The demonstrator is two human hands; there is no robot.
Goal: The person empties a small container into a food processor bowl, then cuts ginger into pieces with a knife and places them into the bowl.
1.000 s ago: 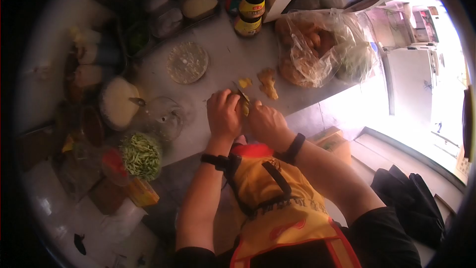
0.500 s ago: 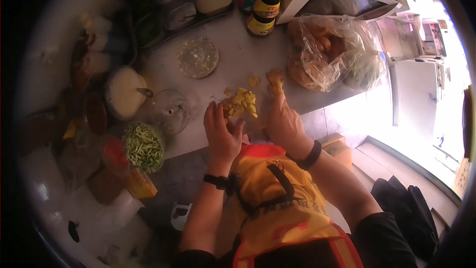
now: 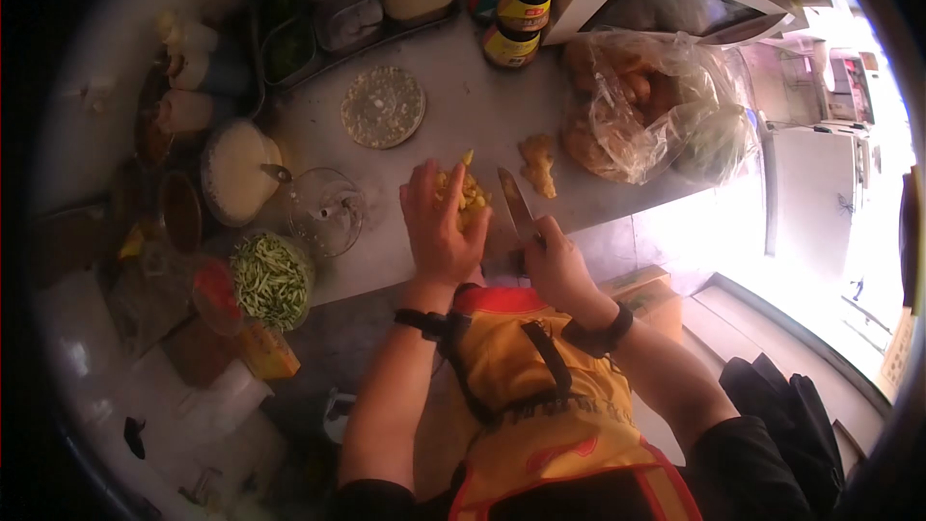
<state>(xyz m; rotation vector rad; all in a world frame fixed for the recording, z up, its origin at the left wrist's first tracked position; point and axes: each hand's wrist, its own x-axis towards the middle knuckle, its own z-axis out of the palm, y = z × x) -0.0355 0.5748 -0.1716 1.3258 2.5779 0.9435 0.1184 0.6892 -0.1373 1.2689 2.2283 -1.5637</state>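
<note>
Cut pieces of yellow ginger (image 3: 472,197) lie in a small heap on the counter. My left hand (image 3: 439,232) rests against the heap's left side, fingers extended and thumb apart, partly covering it. In my right hand (image 3: 557,268) is a small knife (image 3: 518,205), held by the handle, its blade angled up and left over the counter. A knobbly whole ginger root (image 3: 538,166) lies just right of the blade, touched by neither hand.
A round board (image 3: 383,107) and a clear round lid (image 3: 328,212) lie on the counter. Shredded green vegetable (image 3: 271,282) fills a bowl at left. Behind stand a sauce bottle (image 3: 521,12), a bulging plastic bag (image 3: 627,101) and a white microwave (image 3: 666,0).
My right hand has left the ginger root, drawn back towards my body, and now grips a knife. My left hand has shifted slightly further over the ginger pieces, its fingers more extended.
</note>
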